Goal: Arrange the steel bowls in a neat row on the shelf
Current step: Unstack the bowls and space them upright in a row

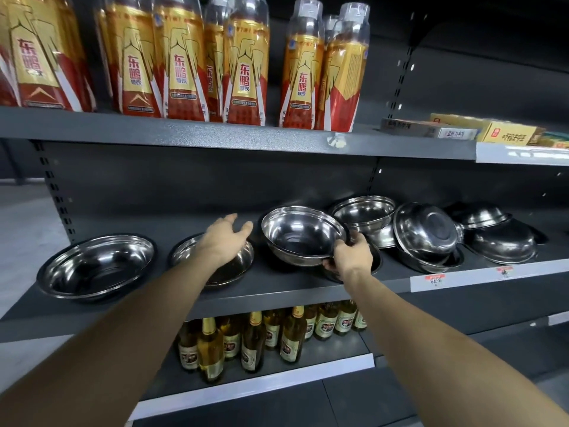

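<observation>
On the dark grey middle shelf (277, 288), one steel bowl (95, 266) sits upright at the left. A second bowl (237, 266) rests beside it, partly hidden under my left hand (223, 238), which hovers open above it. My right hand (351, 254) grips the near rim of a third steel bowl (300, 234), lifted and tilted toward me. To the right lie several more bowls in a loose heap: one upright at the back (363, 211), one on its side (426, 229), others upside down (502, 245).
Tall orange and red drink bottles (243, 66) stand on the shelf above. Flat boxes (505, 134) lie at the upper right. Glass bottles (252, 340) fill the shelf below. Price labels (434, 278) stick to the middle shelf's front edge.
</observation>
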### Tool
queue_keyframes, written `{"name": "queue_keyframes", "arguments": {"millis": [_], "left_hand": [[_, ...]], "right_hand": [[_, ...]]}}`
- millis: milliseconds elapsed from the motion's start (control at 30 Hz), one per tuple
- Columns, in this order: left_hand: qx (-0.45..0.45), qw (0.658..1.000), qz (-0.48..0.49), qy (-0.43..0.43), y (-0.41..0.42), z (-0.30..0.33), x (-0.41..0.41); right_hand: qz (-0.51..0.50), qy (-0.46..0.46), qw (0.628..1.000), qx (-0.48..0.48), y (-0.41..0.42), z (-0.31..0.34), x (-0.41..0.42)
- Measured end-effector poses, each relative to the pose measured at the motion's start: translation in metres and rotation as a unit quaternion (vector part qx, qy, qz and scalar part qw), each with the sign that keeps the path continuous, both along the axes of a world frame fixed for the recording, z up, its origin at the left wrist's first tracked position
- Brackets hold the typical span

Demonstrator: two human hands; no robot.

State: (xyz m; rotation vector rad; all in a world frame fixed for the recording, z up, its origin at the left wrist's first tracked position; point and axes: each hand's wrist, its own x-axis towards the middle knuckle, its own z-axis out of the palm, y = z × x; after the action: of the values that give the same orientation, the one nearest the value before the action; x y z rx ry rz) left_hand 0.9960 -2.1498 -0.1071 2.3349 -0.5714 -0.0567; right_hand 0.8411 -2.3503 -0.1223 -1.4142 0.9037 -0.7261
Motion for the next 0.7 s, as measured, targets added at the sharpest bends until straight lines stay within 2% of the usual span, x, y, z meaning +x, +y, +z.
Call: {"name": "queue_keyframes", "arguments": {"millis": [133,267,433,700], "left_hand": [[0.175,0.975,0.015,-0.134,0.034,0.006,0.016],[0.256,0.953,0.051,-0.152,0.065,0.009,0.026],[0.281,0.943,0.081,-0.157,0.099,0.009,0.031],[0.244,0.956,0.106,-0.126,0.141,0.0,0.032]], "right_hand": [[-0.006,-0.007,1.0,0.013,0.001,0.0,0.008],[0.013,-0.021,0.999,0.038,0.016,-0.001,0.031],[0.072,-0.021,0.996,0.041,0.054,-0.007,0.07],[0.16,0.036,0.985,0.048,0.112,-0.029,0.106]]}}
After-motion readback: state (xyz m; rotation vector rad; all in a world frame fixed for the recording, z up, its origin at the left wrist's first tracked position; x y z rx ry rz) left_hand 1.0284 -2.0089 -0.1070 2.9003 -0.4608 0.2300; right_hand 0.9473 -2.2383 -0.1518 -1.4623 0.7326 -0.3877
